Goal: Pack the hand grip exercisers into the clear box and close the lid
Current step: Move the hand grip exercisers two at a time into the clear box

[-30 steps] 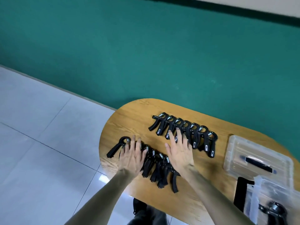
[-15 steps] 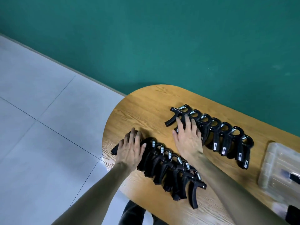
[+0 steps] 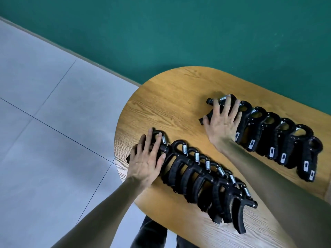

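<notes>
Two rows of black hand grip exercisers with steel springs lie on an oval wooden table (image 3: 170, 104). The near row (image 3: 200, 183) runs diagonally from the table's left edge toward me. The far row (image 3: 279, 140) runs toward the right edge of the view. My left hand (image 3: 145, 158) lies flat, fingers spread, on the leftmost exerciser of the near row. My right hand (image 3: 222, 126) lies flat, fingers spread, over the leftmost exerciser of the far row. Neither hand is closed around anything. The clear box is outside this view.
The table's rounded left end stands over a grey tiled floor (image 3: 44, 122). A green wall (image 3: 179, 33) runs behind the table. My dark-trousered legs (image 3: 152, 233) show under the near edge. Bare wood lies between the two rows and beyond them.
The view has swung left and closer, and the clear box has slid out on the right. My right hand went from the near row to the far row's left end. My left hand stayed.
</notes>
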The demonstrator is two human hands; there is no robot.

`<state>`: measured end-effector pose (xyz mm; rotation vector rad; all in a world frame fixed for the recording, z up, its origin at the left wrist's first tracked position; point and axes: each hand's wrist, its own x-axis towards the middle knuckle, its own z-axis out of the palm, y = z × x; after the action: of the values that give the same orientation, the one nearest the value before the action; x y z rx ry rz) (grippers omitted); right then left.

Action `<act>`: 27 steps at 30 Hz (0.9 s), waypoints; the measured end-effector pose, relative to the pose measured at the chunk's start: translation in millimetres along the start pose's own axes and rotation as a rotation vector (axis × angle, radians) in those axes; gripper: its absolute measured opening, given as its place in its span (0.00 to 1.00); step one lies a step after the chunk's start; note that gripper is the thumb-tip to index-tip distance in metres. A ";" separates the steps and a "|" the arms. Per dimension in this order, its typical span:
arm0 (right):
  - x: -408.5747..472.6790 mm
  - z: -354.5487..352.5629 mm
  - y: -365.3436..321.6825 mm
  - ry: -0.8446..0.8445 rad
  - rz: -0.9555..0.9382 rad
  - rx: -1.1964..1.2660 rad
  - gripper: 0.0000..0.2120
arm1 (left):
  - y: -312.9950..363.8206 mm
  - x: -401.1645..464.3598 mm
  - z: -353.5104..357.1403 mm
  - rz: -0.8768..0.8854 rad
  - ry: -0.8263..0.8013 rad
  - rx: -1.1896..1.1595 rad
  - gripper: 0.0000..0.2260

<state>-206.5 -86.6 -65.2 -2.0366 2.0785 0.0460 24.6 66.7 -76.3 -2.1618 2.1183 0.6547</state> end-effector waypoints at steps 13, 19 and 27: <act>5.7 6.0 -24.6 -0.034 -0.029 0.050 0.41 | -1.3 5.0 -4.1 0.001 -0.025 0.031 0.32; 5.0 10.2 -24.7 -0.044 0.009 -0.001 0.42 | -7.5 7.7 -5.2 0.028 -0.049 0.074 0.34; -11.3 10.0 -26.2 -0.048 -0.046 -0.066 0.41 | -4.7 8.6 -11.2 0.036 -0.085 0.114 0.35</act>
<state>-179.0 -74.5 -69.3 -2.0989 2.0262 0.1566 31.8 55.2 -70.1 -2.0054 2.1014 0.6016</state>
